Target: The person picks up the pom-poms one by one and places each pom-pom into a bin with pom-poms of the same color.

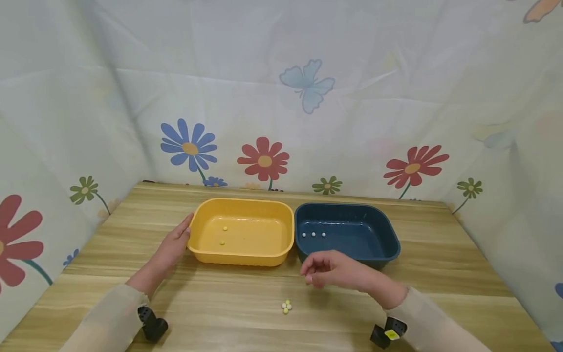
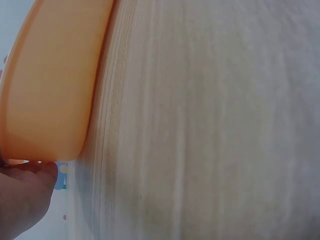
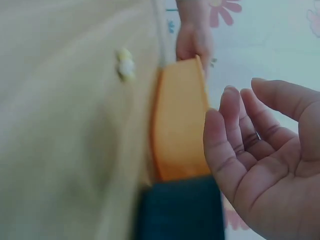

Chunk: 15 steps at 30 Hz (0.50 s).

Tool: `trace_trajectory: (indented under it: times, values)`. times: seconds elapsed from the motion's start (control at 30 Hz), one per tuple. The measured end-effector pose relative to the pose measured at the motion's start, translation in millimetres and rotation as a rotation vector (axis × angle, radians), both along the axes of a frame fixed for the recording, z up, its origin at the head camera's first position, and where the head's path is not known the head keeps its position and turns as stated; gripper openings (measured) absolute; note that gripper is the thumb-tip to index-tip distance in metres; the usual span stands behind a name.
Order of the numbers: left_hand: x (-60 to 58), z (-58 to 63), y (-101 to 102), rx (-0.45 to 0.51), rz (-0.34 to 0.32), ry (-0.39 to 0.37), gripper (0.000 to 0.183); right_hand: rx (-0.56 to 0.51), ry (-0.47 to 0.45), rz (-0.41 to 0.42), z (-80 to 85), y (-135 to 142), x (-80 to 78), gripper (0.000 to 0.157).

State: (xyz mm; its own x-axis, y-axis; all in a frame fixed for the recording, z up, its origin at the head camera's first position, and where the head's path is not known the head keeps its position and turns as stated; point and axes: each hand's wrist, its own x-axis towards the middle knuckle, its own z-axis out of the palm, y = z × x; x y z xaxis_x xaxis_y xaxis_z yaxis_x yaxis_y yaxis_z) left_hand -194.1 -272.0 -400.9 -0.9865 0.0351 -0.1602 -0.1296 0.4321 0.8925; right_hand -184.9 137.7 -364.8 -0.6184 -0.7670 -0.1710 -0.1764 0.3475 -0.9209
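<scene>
My left hand [image 1: 173, 243] rests against the outer left end of a yellow plastic basin [image 1: 242, 260]; in the left wrist view the thumb [image 2: 46, 172] lies along its end wall. Inside that basin are two small yellow balls [image 1: 225, 229]. To its right, close against it, sits a dark blue basin [image 1: 352, 257] with three small white balls [image 1: 313, 234] in a row. My right hand [image 1: 336, 270] hovers before the blue basin's near edge, fingers loosely bent and nothing held, as the right wrist view shows. Small yellow and white balls [image 1: 287, 306] lie clustered on the table nearer me.
Both basins stand on a wood-grain table [image 1: 228, 303], toward its back edge. A white cloth [image 1: 220, 93] printed with flowers and butterflies hangs behind the table and along both sides. A small black device is strapped on each sleeve.
</scene>
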Motion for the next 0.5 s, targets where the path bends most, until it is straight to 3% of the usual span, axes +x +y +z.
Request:
trace_trajectory:
  times: [0.23, 0.5]
  values:
    - [-1.2, -1.2, 0.7, -0.001, 0.009, 0.018, 0.054, 0.006, 0.027, 0.041, -24.3, -10.5, 13.0, 0.021]
    - [-2.6, -1.4, -0.5, -0.006, 0.017, 0.012, 0.054, 0.067, 0.052, 0.113, -41.1, -21.6, 15.7, 0.013]
